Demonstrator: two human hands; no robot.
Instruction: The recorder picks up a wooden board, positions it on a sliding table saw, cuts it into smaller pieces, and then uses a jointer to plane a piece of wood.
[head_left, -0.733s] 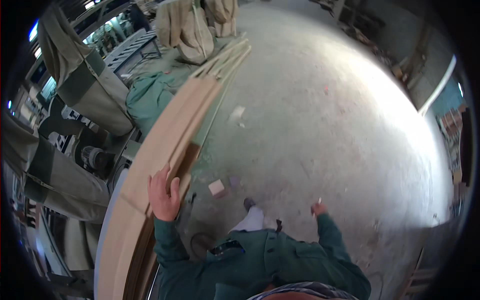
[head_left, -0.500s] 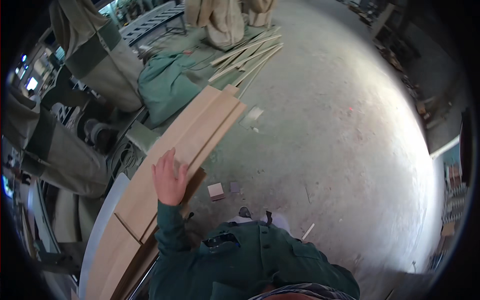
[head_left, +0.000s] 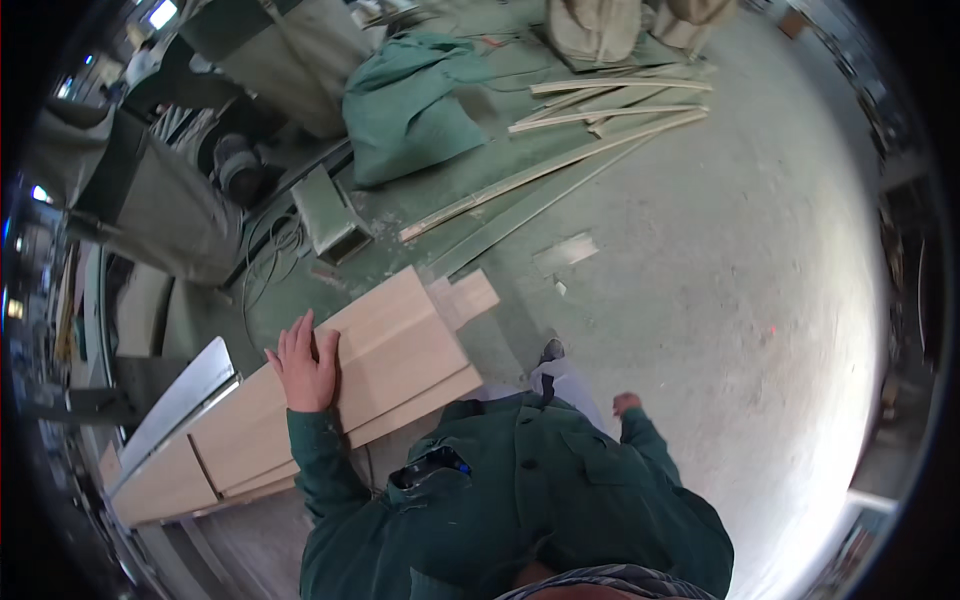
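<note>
My left hand [head_left: 306,366] lies with fingers stretched out on the upper face of a stack of pale wooden boards [head_left: 390,345], near its far edge. The boards run from the lower left toward the middle, their ends unevenly staggered. A short piece [head_left: 470,298] juts out past the others at the far end. Away from the boards, my right hand [head_left: 627,402] hangs at my right side over the floor. Its fingers look curled in, and nothing shows in them.
A pale metal machine table [head_left: 185,385] borders the stack on the left. Beyond are a green cloth sack [head_left: 410,110], a metal box-shaped duct [head_left: 330,215], a coiled cable [head_left: 275,255] and large dust bags [head_left: 165,190]. Long wood strips [head_left: 560,165] lie on the concrete floor [head_left: 720,270].
My view has turned left, and the far end of the boards now appears closer to my body. My left hand stays on the stack. My right hand has come into view.
</note>
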